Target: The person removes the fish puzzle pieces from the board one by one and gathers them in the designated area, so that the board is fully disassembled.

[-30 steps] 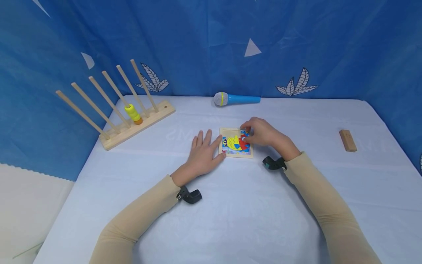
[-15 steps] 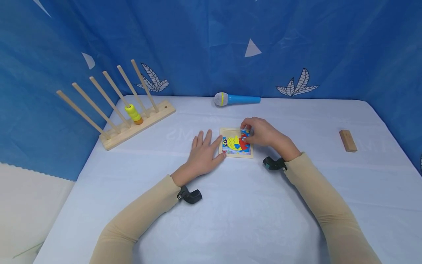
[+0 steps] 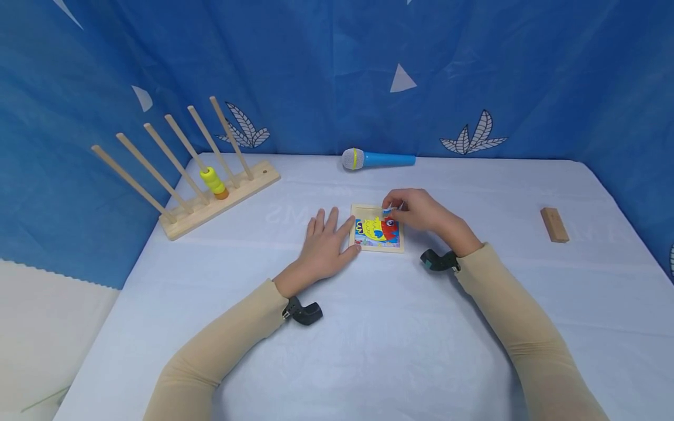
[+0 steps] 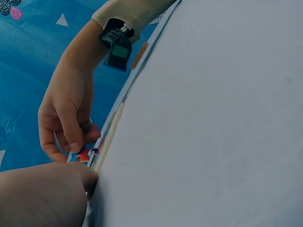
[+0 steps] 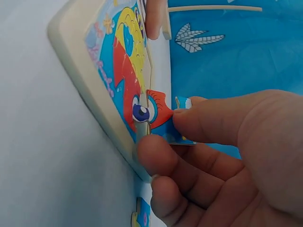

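A small wooden picture puzzle with a yellow and red fish lies in its pale tray (image 3: 378, 249) mid-table. My right hand (image 3: 413, 209) is over the tray's far right corner, pinching a puzzle piece (image 5: 161, 111) between thumb and fingers. Red with part of the fish's eye and blue on it, that piece stands tilted up from the picture in the right wrist view. My left hand (image 3: 326, 248) lies spread on the table, thumb and forefinger at the tray's left edge. Bare wood (image 3: 365, 211) shows in the tray's far left part.
At the back lies a blue toy microphone (image 3: 388, 159). A wooden peg rack (image 3: 221, 202) with yellow rings on one peg stands at left. A wooden block (image 3: 555, 224) lies at right. Below my right fingers is another colourful piece (image 5: 143, 213).
My right fingers have shifted slightly away from me, tilting the pinched puzzle piece up. More of the fish's eye shows in the head view. My left hand stays put.
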The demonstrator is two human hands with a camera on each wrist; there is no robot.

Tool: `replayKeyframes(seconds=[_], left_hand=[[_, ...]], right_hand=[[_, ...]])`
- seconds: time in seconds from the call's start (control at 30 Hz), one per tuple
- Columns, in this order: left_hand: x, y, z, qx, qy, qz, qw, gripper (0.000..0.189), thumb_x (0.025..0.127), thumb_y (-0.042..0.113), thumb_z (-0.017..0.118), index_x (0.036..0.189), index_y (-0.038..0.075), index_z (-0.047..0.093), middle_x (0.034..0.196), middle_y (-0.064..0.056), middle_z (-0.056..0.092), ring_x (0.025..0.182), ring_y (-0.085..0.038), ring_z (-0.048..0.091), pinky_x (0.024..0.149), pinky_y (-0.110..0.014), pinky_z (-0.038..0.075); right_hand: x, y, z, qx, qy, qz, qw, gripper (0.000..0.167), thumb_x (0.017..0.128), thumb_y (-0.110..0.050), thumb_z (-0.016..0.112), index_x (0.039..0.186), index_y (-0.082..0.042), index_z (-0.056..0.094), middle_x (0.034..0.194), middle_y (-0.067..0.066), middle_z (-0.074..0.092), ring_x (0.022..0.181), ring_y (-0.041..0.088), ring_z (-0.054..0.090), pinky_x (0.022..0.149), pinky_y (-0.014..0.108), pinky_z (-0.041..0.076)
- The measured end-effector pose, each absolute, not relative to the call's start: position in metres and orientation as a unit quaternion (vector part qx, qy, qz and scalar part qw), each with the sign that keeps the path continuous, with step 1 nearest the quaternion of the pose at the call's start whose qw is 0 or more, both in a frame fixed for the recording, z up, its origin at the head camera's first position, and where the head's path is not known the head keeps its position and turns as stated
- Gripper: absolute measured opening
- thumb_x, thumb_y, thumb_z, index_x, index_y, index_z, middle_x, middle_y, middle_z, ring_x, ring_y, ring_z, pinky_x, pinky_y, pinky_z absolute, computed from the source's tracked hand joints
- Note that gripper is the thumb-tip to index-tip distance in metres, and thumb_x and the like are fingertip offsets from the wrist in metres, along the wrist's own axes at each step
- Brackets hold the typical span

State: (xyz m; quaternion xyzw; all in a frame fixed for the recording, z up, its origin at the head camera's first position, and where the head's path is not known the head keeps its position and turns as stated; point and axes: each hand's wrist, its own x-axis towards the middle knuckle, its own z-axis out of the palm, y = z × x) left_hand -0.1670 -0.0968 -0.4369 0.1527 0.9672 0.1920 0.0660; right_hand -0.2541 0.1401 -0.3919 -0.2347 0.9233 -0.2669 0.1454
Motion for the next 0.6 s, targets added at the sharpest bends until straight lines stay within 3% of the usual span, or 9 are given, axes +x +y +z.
replayKeyframes(seconds=[0.17, 0.3, 0.6], left_hand=[[-0.166, -0.096, -0.437, 0.154, 0.966, 0.196, 0.067, 0.069, 0.101, 0.048, 0.053, 0.160, 0.018, 0.035, 0.170, -0.023, 0.015, 0.158, -0.049, 0.002, 0.126, -0.064, 0.005], [-0.166, -0.097, -0.438, 0.152, 0.967, 0.194, 0.065, 0.069, 0.100, 0.048, 0.053, 0.160, 0.017, 0.035, 0.170, -0.023, 0.015, 0.158, -0.049, 0.002, 0.126, -0.064, 0.006], [-0.166, -0.097, -0.438, 0.157, 0.965, 0.199, 0.063, 0.070, 0.101, 0.048, 0.053, 0.161, 0.017, 0.034, 0.170, -0.023, 0.014, 0.158, -0.049, 0.002, 0.126, -0.064, 0.005]], right_hand=[[-0.254, 0.142, -0.392, -0.228, 0.924, -0.268, 0.149, 0.024, 0.099, -0.008, 0.061, 0.122, -0.008, 0.067, 0.110, 0.015, 0.070, 0.089, 0.026, 0.061, 0.081, 0.035, 0.056], [-0.256, 0.149, -0.387, -0.201, 0.926, -0.280, 0.151, 0.028, 0.098, -0.010, 0.062, 0.126, -0.008, 0.065, 0.111, 0.015, 0.068, 0.087, 0.026, 0.061, 0.074, 0.031, 0.055], [-0.256, 0.201, -0.376, -0.137, 0.939, -0.291, 0.120, 0.028, 0.101, -0.010, 0.057, 0.126, -0.003, 0.065, 0.112, 0.020, 0.063, 0.089, 0.030, 0.057, 0.070, 0.032, 0.050]])
